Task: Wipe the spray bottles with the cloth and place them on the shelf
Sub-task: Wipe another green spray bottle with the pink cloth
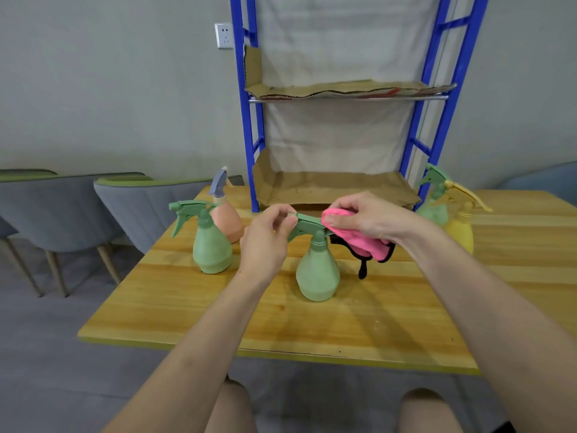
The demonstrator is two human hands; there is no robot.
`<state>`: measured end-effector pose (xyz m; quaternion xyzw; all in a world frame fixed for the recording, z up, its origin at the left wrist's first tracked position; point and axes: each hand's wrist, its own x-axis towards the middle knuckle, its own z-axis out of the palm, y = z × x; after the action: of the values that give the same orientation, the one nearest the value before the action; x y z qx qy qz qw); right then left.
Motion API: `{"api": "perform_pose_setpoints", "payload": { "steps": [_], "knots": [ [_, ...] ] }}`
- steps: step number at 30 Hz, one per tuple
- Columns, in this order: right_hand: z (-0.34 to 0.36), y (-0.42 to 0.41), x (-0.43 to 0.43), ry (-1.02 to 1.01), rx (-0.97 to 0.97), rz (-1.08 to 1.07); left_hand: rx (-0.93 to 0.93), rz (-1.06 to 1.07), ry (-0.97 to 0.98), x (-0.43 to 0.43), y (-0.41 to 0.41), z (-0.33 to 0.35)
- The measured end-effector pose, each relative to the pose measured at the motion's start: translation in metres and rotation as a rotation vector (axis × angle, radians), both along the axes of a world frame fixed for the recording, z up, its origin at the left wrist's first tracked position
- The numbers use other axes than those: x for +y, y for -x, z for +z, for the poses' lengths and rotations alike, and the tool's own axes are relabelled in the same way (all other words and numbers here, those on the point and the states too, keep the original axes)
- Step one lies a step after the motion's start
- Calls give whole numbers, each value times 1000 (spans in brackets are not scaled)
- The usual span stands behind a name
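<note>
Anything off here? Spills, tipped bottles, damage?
No spills, nothing tipped. Only oddity: the cardboard liner on the upper level of the shelf is ragged-edged and wavy, sticking out past the frame at right.

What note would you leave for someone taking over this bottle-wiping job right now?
Left hand pinches the nozzle of the middle green bottle, standing on the table. Right hand holds the pink cloth against its spray head.
Left green bottle and orange bottle wait at the left; right green bottle and yellow bottle beside the shelf.
Done: nothing shelved yet. Left: finish this wipe, shelve it, then the other four.
</note>
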<state>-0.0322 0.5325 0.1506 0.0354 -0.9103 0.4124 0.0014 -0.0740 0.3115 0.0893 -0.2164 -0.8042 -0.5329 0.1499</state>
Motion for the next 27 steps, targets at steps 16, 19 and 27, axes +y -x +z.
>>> {"api": "perform_pose_setpoints", "payload": {
  "steps": [16,19,27],
  "knots": [
    [3,3,-4,8,41,15,-32,37,86,6,-4,7],
    [10,11,-24,36,81,33,-37,48,95,6,-6,8],
    [1,-12,12,-59,-5,2,-54,75,140,9,-7,13]
  ]
}}
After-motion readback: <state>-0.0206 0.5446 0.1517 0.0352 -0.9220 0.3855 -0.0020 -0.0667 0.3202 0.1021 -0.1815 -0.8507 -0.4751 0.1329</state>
